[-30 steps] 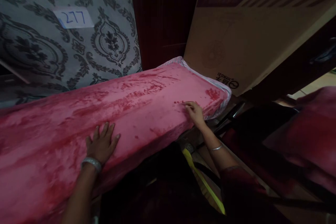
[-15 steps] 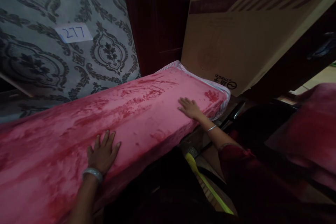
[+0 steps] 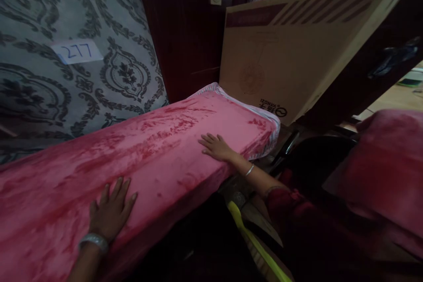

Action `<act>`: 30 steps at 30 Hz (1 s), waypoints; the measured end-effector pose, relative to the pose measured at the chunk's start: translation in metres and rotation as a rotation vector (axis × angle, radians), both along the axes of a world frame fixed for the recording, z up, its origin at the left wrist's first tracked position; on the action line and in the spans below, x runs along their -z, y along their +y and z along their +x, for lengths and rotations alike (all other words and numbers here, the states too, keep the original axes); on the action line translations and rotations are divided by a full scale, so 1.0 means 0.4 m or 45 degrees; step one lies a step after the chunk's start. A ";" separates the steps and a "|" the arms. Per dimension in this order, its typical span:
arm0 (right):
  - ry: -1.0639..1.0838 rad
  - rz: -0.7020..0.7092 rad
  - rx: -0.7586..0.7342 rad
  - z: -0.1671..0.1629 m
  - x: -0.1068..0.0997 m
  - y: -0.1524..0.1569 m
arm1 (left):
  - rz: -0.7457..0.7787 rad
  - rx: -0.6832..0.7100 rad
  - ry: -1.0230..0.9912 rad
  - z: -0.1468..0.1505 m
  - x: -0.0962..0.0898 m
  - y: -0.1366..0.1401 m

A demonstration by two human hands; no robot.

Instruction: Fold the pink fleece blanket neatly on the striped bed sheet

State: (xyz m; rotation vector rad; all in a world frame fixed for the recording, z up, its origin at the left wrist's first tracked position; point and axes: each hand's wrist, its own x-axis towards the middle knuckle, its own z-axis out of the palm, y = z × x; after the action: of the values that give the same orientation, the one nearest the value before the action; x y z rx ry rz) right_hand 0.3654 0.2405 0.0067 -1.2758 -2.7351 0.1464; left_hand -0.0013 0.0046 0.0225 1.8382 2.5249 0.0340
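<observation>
Pink plush cover [image 3: 172,163], nap streaked light and dark, wraps a long flat block alongside the patterned wall [image 3: 89,9]; striped trim [image 3: 275,125] at its far end. Left hand [image 3: 109,216]: palm down on plush, fingers spread, grip wide, nothing held. Right hand [image 3: 216,147]: same, nearer the trim. Printed cardboard carton [image 3: 284,57] stands beyond that end, contents hidden.

Up on the head we rode, our single camera peering forward and down, left hand [image 3: 109,215] and right hand [image 3: 217,147] close below us on the pink cover [image 3: 185,165], patterned wall [image 3: 127,75] and cardboard box [image 3: 291,55] farther off!
</observation>
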 end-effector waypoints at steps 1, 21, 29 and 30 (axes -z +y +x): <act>-0.010 -0.008 -0.006 0.001 0.000 0.018 | 0.002 0.007 -0.002 -0.003 0.002 0.000; 0.229 0.112 0.341 0.027 -0.048 -0.031 | -0.094 -0.072 0.112 0.054 -0.038 -0.008; 0.235 -0.063 -0.561 -0.416 -0.045 -0.363 | -0.112 0.120 0.024 0.057 -0.040 -0.021; 0.216 -0.069 -0.584 -0.437 -0.041 -0.376 | -0.123 0.123 0.029 0.057 -0.038 -0.021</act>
State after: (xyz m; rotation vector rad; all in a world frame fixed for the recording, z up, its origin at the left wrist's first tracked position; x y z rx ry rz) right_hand 0.1907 0.0902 0.0232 -0.5911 -2.8352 0.3531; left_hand 0.0214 -0.0036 0.0377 1.9309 2.4024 -0.1086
